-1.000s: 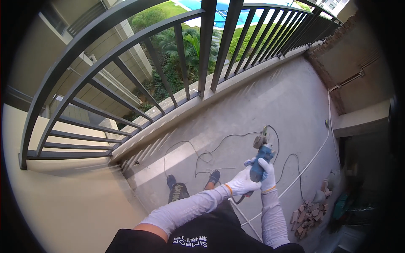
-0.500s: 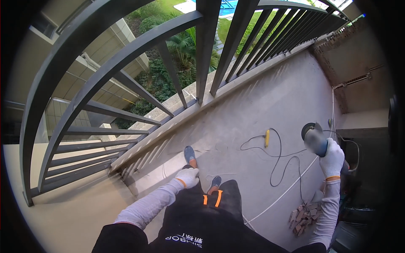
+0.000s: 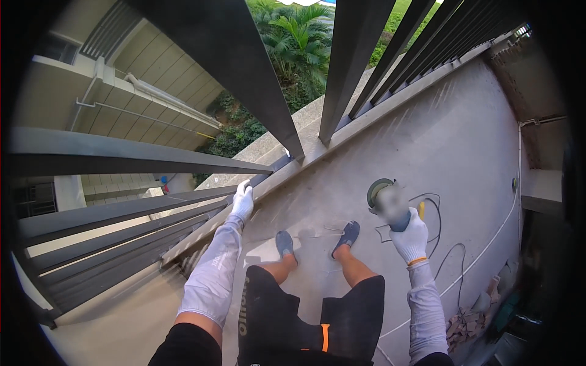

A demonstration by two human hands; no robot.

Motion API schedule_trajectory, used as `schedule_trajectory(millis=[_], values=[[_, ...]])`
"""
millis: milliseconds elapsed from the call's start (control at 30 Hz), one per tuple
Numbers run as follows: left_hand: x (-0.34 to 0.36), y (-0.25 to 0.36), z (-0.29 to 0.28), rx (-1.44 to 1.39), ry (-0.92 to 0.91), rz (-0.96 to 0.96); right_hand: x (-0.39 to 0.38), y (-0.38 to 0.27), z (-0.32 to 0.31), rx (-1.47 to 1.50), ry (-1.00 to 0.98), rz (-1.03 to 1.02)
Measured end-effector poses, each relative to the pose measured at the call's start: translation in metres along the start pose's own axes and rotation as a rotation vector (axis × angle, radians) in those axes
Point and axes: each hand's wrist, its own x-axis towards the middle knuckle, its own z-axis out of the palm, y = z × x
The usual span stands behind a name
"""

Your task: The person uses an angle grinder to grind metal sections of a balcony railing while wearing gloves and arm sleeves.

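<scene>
One grey-and-blue grinder (image 3: 394, 207), greenish round disc (image 3: 373, 192)

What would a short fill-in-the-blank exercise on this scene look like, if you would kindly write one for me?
The person's right hand holds a grinder and wears a ____ glove.
Of the two hands, the ____ one is nearer the railing.
The narrow strip on the black shorts is ____.

Missing words: white; left; orange.
</scene>
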Motion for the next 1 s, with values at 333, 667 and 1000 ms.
schedule_trajectory(millis=[333, 667, 1000], values=[[0.204, 0.013, 0.094, -0.075, -0.406, 0.089, 0.064, 0.059, 0.189, 0.188, -0.052, -0.116], [0.275, -0.055, 0.117, 0.382, 0.189, 0.624, 0.109, 0.098, 0.280, 0.077, -0.183, -0.254], [-0.029, -0.133, 0.111, -0.019, 0.481, 0.668, 0.098, 0.071, 0.332, 0.048, -0.213, -0.137]])
